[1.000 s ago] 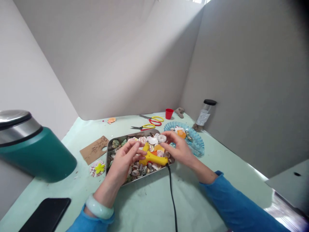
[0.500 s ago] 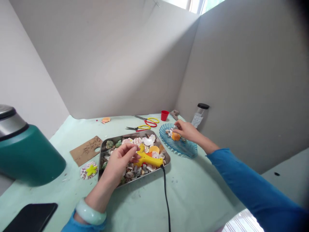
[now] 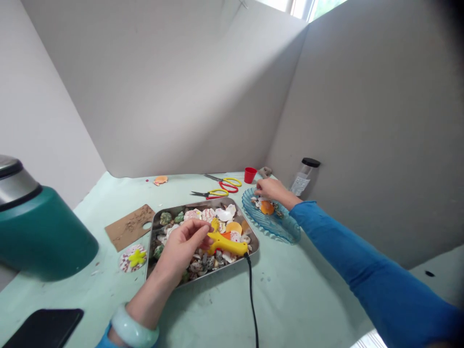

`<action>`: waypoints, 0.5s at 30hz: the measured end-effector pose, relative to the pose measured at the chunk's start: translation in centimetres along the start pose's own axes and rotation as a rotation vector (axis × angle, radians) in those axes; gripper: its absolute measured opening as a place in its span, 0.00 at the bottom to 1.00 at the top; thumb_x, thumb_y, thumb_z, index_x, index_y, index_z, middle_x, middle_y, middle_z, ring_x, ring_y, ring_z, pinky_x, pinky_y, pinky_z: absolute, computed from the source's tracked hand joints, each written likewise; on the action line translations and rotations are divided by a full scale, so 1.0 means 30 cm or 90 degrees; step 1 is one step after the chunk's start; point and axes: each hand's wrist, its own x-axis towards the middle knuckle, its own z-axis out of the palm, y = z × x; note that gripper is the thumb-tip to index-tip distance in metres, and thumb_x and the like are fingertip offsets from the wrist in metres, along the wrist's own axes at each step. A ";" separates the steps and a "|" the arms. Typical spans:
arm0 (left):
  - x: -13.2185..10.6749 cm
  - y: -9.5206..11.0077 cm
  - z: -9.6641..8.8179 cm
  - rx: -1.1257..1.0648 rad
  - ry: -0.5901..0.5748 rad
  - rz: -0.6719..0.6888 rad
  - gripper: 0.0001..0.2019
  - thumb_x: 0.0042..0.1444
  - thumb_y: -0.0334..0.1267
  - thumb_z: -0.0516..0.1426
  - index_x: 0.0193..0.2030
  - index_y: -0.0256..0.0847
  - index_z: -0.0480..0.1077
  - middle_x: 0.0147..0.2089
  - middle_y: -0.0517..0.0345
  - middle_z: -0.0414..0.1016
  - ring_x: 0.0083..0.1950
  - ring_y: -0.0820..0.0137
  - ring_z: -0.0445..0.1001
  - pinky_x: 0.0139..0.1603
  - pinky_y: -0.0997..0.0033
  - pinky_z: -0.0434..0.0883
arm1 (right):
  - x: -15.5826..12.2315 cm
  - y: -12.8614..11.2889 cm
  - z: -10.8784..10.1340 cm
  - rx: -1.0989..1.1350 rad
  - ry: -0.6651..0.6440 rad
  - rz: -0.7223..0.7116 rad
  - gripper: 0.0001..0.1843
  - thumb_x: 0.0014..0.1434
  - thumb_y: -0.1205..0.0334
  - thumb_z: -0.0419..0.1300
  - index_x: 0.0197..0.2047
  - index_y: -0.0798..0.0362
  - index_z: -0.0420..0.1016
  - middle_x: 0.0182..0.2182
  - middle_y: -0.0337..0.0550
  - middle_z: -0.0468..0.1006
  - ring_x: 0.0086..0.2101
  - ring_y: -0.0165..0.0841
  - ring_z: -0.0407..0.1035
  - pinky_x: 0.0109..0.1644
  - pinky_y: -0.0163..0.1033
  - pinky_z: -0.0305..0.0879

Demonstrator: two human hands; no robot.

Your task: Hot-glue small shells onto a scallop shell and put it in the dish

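Observation:
A steel tray (image 3: 154,227) full of seashells sits in the middle of the green table. On the shells lies a yellow glue gun (image 3: 227,245) with a black cord (image 3: 253,299) running toward me. My left hand (image 3: 183,247) hovers over the tray with its fingers pinched together beside the gun's nose; what they hold is too small to see. My right hand (image 3: 270,189) reaches out over the far end of a blue glass dish (image 3: 281,227) that holds an orange shell (image 3: 267,207); its fingers are curled down onto the shells there.
A green bin (image 3: 43,232) with a steel lid stands at the left, a black phone (image 3: 43,327) at the near left corner. Brown card (image 3: 128,225), a shell flower (image 3: 133,257), two scissors (image 3: 219,187), a red cup (image 3: 250,174) and a clear jar (image 3: 304,176) lie about. Grey walls enclose the table.
My right hand left the tray, went right to the blue dish, then reached farther to its far end. My left hand stayed pinched over the tray.

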 end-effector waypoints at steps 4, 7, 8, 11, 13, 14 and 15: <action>0.001 0.001 0.002 -0.005 0.005 0.002 0.18 0.44 0.50 0.65 0.34 0.36 0.72 0.34 0.55 0.77 0.30 0.71 0.74 0.32 0.72 0.72 | -0.016 0.007 -0.012 0.005 0.009 -0.003 0.16 0.66 0.58 0.58 0.55 0.53 0.70 0.53 0.48 0.72 0.46 0.38 0.72 0.49 0.49 0.72; 0.001 0.000 0.000 -0.007 0.005 0.014 0.18 0.45 0.50 0.65 0.33 0.36 0.72 0.34 0.55 0.77 0.30 0.71 0.74 0.32 0.72 0.73 | -0.051 0.021 -0.038 0.016 0.033 0.002 0.16 0.66 0.58 0.58 0.55 0.53 0.70 0.53 0.48 0.72 0.46 0.38 0.72 0.49 0.49 0.72; 0.001 -0.001 -0.001 -0.010 0.009 0.021 0.18 0.45 0.49 0.65 0.33 0.36 0.72 0.34 0.55 0.77 0.30 0.72 0.74 0.32 0.71 0.73 | -0.069 0.021 -0.049 0.022 0.041 -0.001 0.16 0.66 0.58 0.58 0.55 0.53 0.70 0.53 0.48 0.72 0.46 0.38 0.72 0.49 0.49 0.72; 0.002 0.001 -0.007 -0.044 0.037 0.035 0.17 0.45 0.48 0.65 0.33 0.35 0.72 0.34 0.55 0.77 0.29 0.73 0.73 0.31 0.72 0.73 | -0.148 -0.016 -0.087 0.048 0.069 -0.030 0.15 0.66 0.57 0.58 0.54 0.54 0.70 0.51 0.48 0.73 0.46 0.37 0.72 0.48 0.48 0.72; 0.004 0.006 -0.014 -0.083 0.061 0.041 0.17 0.46 0.47 0.64 0.35 0.35 0.72 0.35 0.55 0.77 0.28 0.74 0.72 0.30 0.72 0.73 | -0.225 -0.079 -0.113 0.077 0.085 -0.084 0.15 0.69 0.58 0.51 0.46 0.55 0.76 0.43 0.49 0.79 0.43 0.39 0.73 0.45 0.43 0.68; 0.006 0.010 -0.020 -0.099 0.071 0.046 0.17 0.46 0.46 0.64 0.36 0.35 0.72 0.35 0.55 0.77 0.27 0.74 0.72 0.30 0.72 0.73 | -0.268 -0.120 -0.124 0.096 0.086 -0.124 0.16 0.69 0.57 0.50 0.44 0.54 0.77 0.41 0.47 0.80 0.42 0.38 0.73 0.43 0.40 0.67; 0.008 0.016 -0.026 -0.111 0.082 0.052 0.17 0.46 0.45 0.63 0.38 0.35 0.72 0.34 0.56 0.77 0.27 0.74 0.72 0.29 0.72 0.73 | -0.313 -0.166 -0.133 0.115 0.083 -0.170 0.16 0.69 0.56 0.50 0.43 0.52 0.78 0.40 0.45 0.81 0.40 0.36 0.74 0.41 0.37 0.65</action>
